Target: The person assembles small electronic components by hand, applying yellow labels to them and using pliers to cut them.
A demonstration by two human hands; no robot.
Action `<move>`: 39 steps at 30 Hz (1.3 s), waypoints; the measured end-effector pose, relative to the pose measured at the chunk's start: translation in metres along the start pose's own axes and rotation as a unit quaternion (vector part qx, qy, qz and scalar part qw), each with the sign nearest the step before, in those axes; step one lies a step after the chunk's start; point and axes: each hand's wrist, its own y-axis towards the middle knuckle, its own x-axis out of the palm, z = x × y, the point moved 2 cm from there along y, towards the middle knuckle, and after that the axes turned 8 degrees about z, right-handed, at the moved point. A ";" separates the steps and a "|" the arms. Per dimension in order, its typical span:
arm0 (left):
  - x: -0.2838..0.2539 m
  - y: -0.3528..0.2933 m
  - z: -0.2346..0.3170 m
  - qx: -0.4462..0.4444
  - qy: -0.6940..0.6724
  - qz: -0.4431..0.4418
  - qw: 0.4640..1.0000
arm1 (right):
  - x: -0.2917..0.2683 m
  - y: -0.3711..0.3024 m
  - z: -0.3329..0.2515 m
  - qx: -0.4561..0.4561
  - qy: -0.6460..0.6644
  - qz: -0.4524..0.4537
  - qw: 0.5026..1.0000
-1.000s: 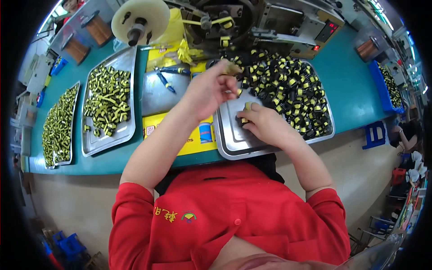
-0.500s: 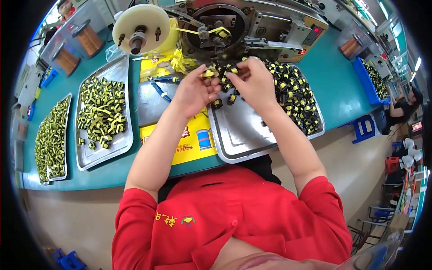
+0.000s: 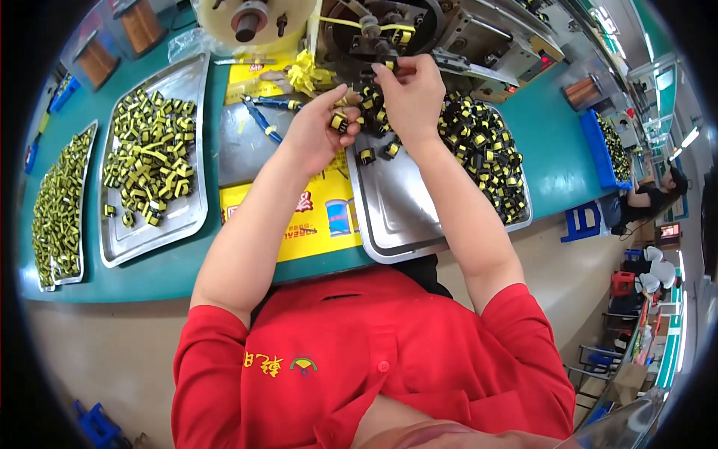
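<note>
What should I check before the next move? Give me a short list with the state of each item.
1. Left hand has a part: ok, a small yellow-and-black part sits at its fingers.
2. Right hand away from the machine: not ok, its fingertips appear close to it.
3. Right hand's grip on a part: cannot tell, one shows at its fingertips, but contact is unclear.
4. Yellow tape at the machine: ok, a strip reaches it.
5. Pliers out of both hands: ok, they lie left of the left hand.
</note>
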 end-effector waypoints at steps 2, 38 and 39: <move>0.001 0.001 -0.001 0.000 -0.001 0.004 1.000 | 0.000 0.000 0.005 -0.012 -0.001 0.004 1.000; 0.029 -0.010 -0.009 -0.037 0.001 0.017 0.999 | -0.069 -0.028 -0.007 0.008 0.062 -0.203 0.977; 0.022 -0.012 -0.008 -0.014 0.020 0.061 0.998 | -0.055 -0.021 -0.016 -0.006 0.018 -0.174 0.985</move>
